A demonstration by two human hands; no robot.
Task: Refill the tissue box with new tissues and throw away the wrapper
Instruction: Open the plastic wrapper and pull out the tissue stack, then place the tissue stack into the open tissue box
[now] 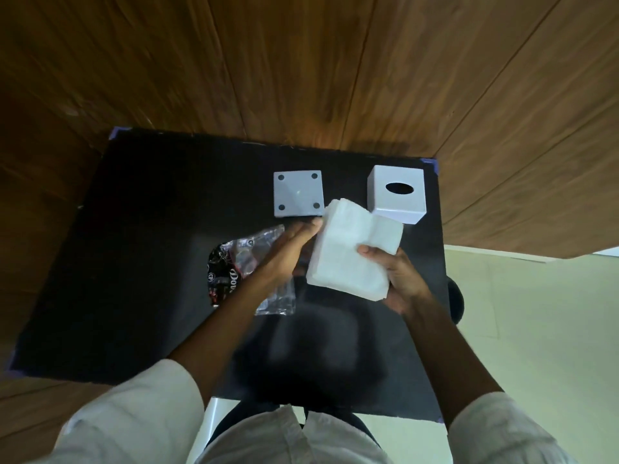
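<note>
Head view, tissues: We see a white stack of tissues (351, 249) held up over the black table (134, 262), near its middle. It is out of its wrapper.

Head view, right hand: Our right hand (398, 279) grips the near right corner of the stack, thumb on top and fingers under.

Head view, left hand: Our left hand (288, 249) is flat and stretched out. Its fingertips (315, 224) press the left edge of the stack. It is not closed around anything.

Head view, wrapper: The clear wrapper (254, 262) lies on the table under our left arm. It has a dark printed part on its left. It is not thrown away yet.

Head view, box: The white box (397, 194) stands at the far right of the table, with its oval hole facing up. It is just past the stack.

Head view, base: The flat square base (298, 194) with four dark dots lies left of the box, apart from it.

How it feels: We think the stack is light, soft and floppy. Loose sheets can slide or fan out. The top already bends up in the middle.

Where to hold: We think it is best to squeeze both sides gently and keep the stack square.

Next step: We think the stack goes in through the open bottom of the box, then the base goes back on.
</note>
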